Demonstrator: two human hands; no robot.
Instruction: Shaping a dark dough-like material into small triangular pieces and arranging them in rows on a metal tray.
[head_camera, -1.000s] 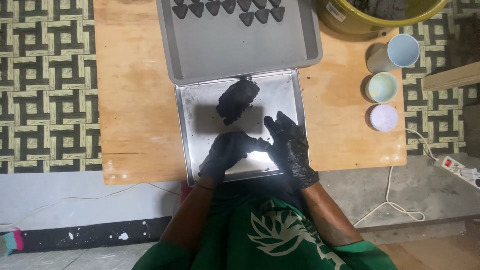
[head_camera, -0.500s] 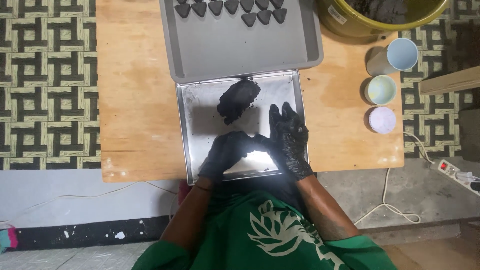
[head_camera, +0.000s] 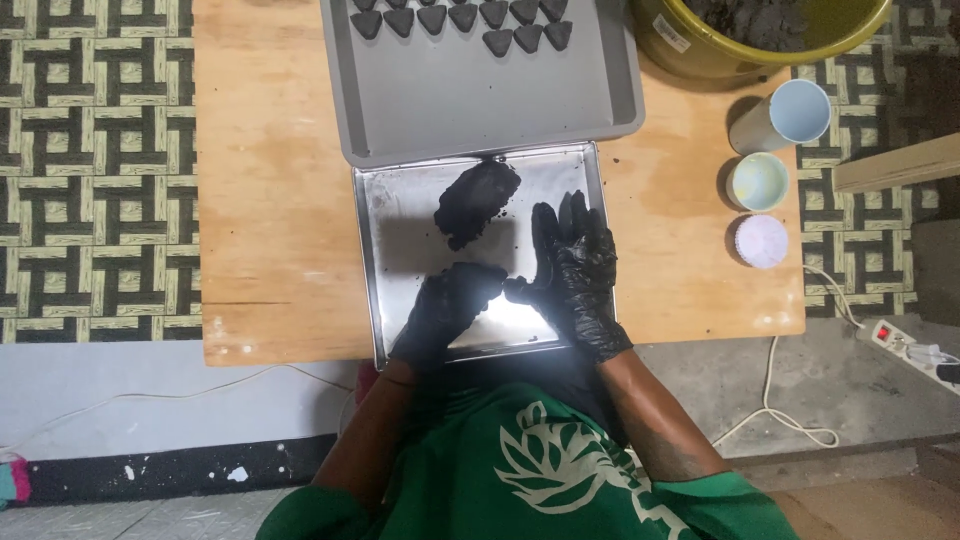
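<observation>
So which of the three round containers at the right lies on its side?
The pale blue cup nearest the yellow bucket; the other two stand upright.

A yellow-green bucket (head_camera: 700, 45) stood at the top right corner of the wooden table (head_camera: 270, 200), and a small white rectangular label (head_camera: 673, 33) with dark print was stuck on its outer wall, set at a slant near the rim. The print was too small to make out.

The person's green shirt (head_camera: 560, 480) carried a pale, leaf-like printed emblem (head_camera: 570, 465) across the chest, at the bottom middle of the view.

On the floor at the far right lay a white power strip (head_camera: 905, 345) with a small red mark at one end.

No packages, signs or screens were to be seen.
</observation>
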